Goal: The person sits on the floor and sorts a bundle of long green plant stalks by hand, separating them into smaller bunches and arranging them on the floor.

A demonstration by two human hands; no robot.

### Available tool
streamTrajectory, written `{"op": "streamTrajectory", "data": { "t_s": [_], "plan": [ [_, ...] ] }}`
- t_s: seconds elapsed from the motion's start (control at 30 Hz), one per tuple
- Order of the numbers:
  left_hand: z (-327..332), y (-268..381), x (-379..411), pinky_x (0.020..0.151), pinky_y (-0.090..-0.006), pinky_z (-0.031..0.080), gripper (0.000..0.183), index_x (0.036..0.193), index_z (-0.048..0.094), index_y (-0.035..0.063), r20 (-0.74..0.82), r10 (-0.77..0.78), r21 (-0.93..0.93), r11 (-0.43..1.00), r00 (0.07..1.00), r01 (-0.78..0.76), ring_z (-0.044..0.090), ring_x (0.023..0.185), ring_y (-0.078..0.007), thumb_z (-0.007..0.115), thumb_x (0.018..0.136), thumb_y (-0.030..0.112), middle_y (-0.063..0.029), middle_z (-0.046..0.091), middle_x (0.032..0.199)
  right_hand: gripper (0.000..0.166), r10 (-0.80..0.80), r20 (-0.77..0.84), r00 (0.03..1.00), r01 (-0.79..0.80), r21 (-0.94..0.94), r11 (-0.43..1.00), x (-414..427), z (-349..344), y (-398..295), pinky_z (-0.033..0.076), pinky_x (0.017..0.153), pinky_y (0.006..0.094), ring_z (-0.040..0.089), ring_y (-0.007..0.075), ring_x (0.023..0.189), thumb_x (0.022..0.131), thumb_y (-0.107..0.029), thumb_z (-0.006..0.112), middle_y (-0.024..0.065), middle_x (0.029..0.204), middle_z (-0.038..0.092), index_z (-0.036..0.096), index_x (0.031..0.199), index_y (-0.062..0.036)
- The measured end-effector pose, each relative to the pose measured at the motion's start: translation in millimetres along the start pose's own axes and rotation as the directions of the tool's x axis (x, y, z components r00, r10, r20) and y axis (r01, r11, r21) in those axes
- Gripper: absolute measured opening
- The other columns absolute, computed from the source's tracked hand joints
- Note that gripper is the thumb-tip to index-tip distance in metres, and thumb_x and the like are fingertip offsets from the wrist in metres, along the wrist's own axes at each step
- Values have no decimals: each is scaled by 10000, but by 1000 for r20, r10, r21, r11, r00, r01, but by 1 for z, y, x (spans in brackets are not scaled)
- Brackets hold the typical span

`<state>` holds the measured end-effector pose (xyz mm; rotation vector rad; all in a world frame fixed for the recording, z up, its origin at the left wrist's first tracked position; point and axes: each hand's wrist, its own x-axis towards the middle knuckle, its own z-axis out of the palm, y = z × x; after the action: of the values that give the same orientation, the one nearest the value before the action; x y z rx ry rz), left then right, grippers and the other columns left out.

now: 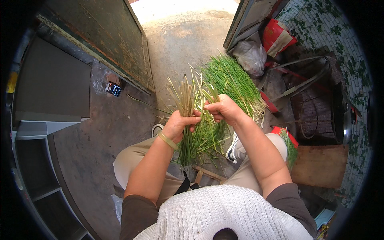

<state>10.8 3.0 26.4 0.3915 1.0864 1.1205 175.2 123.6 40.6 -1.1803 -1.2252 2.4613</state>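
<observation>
My left hand (177, 124), with a pale green bangle (167, 141) at the wrist, grips a bundle of thin green stalks with pale ends (185, 96). The pale ends point away from me and the green tips hang toward my lap. Beside it, my right hand (225, 110) holds a smaller bunch of similar stalks (211, 93), pinched between thumb and fingers. Loose green leaves and stems (207, 144) lie scattered on the floor below both hands. Just beyond my right hand is a large heap of long green stalks (232, 82), possibly chives.
An open door (102, 36) stands at the left, near a phone (113, 88) on the floor. A white plastic bag (250, 57) and a red bag (277, 37) are at the right. More stalks (288, 147) lie beside my right knee, near a wooden board (319, 166). Shelves (37, 165) line the left.
</observation>
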Motion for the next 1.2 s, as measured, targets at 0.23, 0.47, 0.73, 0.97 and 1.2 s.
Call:
{"op": "streamTrajectory", "data": {
  "t_s": [0.23, 0.47, 0.73, 0.97, 1.2],
  "plan": [
    [-1, 4, -4, 525, -269, 407, 138, 867, 594, 30, 21, -25, -88, 996, 999, 27, 490, 526, -120, 675, 760, 66, -26, 550, 705, 106, -379, -163, 911, 260, -485, 835, 17, -14, 20, 399, 493, 306, 502, 149, 515, 779, -145, 647, 26, 603, 545, 614, 781, -44],
    [-7, 11, -7, 515, -253, 408, 125, 858, 600, 21, 11, 0, -107, 994, 1000, 1, 499, 525, -118, 663, 756, 55, -28, 552, 689, 192, -474, -432, 767, -23, -758, 652, 31, -52, 26, 474, 643, 409, 624, 312, 694, 754, -243, 644, 153, 750, 651, 666, 857, -82],
    [-12, 17, -12, 504, -228, 390, 131, 841, 603, 11, 19, 12, -5, 1000, 1000, -12, 485, 545, -101, 669, 739, 60, -23, 567, 726, 204, -523, -592, 613, -250, -774, 582, 27, -85, 11, 474, 672, 451, 623, 372, 767, 765, -267, 623, 179, 812, 652, 659, 857, -89],
    [-21, 21, -15, 507, -240, 396, 119, 859, 605, 27, -46, 47, -36, 998, 998, -49, 485, 532, -106, 660, 758, 57, -26, 564, 712, 214, -585, -647, 489, -181, -731, 658, 25, -133, 10, 477, 655, 417, 636, 325, 701, 731, -246, 628, 164, 748, 655, 658, 820, -53],
    [-22, 17, -9, 522, -275, 406, 129, 868, 577, 42, -108, 89, -36, 995, 990, -93, 493, 523, -110, 661, 771, 59, -19, 542, 689, 149, -469, -358, 807, 15, -783, 622, 24, -59, 19, 456, 600, 367, 596, 232, 614, 779, -226, 641, 103, 675, 636, 673, 811, -83]
  ]
}}
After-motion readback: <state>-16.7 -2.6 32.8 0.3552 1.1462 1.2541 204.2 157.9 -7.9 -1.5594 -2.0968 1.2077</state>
